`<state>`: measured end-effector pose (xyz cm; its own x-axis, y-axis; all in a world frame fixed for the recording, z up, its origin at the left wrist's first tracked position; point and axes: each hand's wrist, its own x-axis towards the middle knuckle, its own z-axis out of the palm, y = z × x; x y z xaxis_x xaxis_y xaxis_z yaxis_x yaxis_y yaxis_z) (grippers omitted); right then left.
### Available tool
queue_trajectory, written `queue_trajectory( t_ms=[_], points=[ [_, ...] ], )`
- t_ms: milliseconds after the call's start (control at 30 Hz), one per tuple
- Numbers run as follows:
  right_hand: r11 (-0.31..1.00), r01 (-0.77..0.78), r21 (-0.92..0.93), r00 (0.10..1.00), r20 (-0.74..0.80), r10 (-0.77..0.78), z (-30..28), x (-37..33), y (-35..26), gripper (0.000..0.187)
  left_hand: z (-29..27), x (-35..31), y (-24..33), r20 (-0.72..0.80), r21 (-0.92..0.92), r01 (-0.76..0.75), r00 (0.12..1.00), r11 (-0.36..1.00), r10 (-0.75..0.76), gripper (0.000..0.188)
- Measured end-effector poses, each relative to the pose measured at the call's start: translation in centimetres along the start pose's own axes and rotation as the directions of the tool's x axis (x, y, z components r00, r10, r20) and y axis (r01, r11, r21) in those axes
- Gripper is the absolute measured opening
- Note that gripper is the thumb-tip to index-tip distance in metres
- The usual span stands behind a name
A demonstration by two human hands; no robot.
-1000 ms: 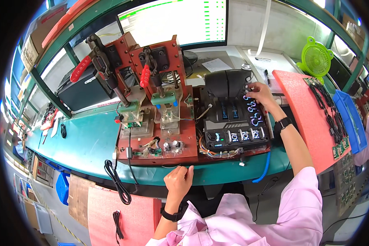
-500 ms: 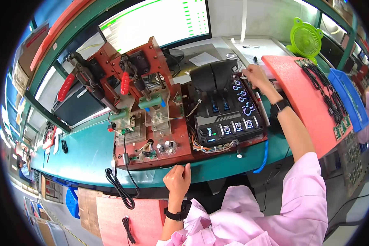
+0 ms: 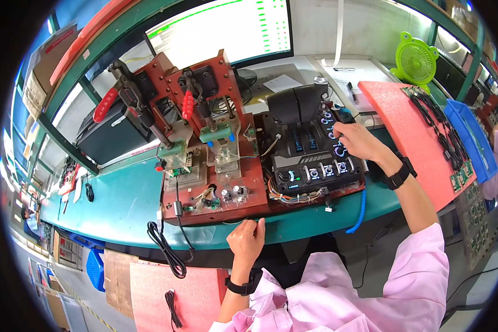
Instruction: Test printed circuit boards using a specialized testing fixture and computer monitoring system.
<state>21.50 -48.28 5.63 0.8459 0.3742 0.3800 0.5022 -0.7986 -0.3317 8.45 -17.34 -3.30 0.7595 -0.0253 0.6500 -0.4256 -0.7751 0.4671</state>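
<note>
The black console (image 3: pixel 315 160) sits on the red jig (image 3: pixel 216 182), in front of the monitor (image 3: pixel 227 27). The right hand (image 3: pixel 359 141) lies on its right side, fingers (image 3: pixel 340 133) bent and touching the lit knobs, gripping nothing. The left hand (image 3: pixel 248 238) rests loosely curled on the green bench (image 3: pixel 122 205) edge. Compared with 0.5 s ago, both hands stay in place.

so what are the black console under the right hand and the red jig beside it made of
Console: looks like matte black moulded plastic, judging by its rounded shapes and backlit buttons under the right hand. Jig: reddish-brown flat board, probably phenolic or fibre sheet; its clamps look like metal with red grips.
</note>
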Motion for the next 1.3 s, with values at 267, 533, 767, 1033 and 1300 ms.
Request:
queue_trajectory(
  t_ms=[267,533,767,1033,1300],
  points=[
    [0.899,-0.094,-0.427,0.964,0.185,0.189,-2.6,3.1,-3.2,0.013,-0.1,0.0,-0.2,0.014,-0.012,0.003,1.0,1.0,-0.003,0.035],
    [0.921,-0.092,-0.378,0.993,0.031,0.112,3.1,17.0,-7.3,0.044,-0.4,0.2,0.0,0.001,-0.012,-0.009,1.0,1.0,0.009,0.035],
    [0.926,-0.302,-0.228,0.943,0.072,0.326,4.5,19.4,-6.4,0.054,-0.5,0.1,-0.2,0.024,-0.049,0.024,0.999,0.998,-0.023,0.035],
    [0.911,-0.285,-0.298,0.947,0.06,0.316,4.3,18.7,-6.8,0.067,-0.4,0.1,-0.3,0.046,0.011,-0.014,0.999,1.0,0.014,0.031],
    [0.908,-0.258,-0.33,0.913,0.225,0.342,2.6,16.9,-8.9,0.074,-0.5,0.2,0.0,0.012,-0.023,-0.001,1.0,1.0,0.001,0.036]
  ],
)
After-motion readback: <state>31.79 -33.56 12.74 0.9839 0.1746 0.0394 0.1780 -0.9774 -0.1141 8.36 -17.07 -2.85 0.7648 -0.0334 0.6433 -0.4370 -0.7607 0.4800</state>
